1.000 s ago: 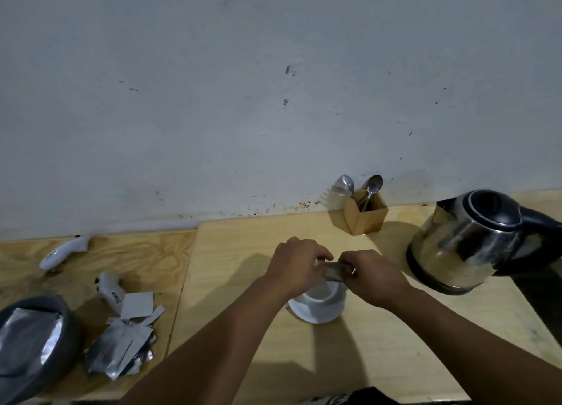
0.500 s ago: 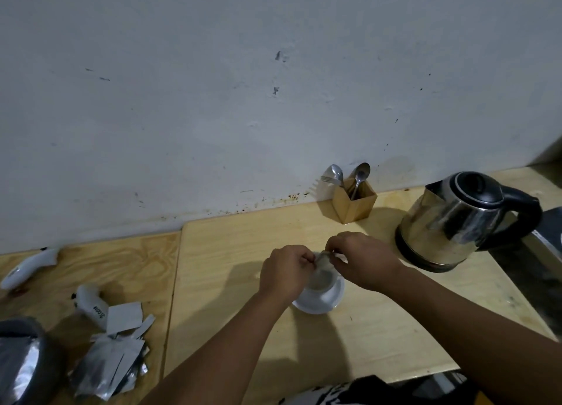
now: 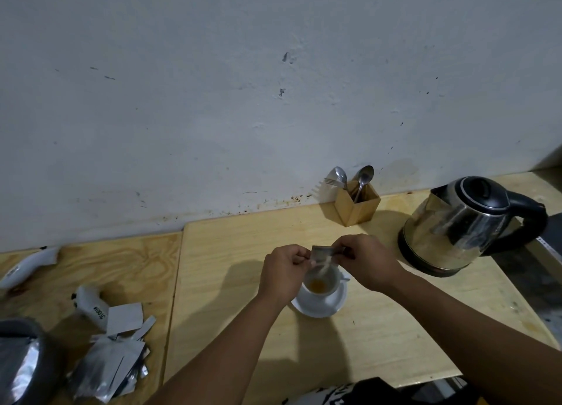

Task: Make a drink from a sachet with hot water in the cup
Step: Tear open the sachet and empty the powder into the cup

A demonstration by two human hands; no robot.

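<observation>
Hands (image 3: 284, 272) (image 3: 369, 260) hide sachet (image 3: 321, 254) edges above cup (image 3: 320, 284).

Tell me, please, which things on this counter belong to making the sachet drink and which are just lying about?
In use: sachet, held by left hand and right hand; cup; saucer; kettle.

Lying about: pile of empty sachets, white handheld device, spoon holder.

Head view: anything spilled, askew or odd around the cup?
No spill visible. Both hands, left hand and right hand, hold the sachet over the cup, and the powder falls inside it. The only mess is the pile of torn sachets at the left.
</observation>
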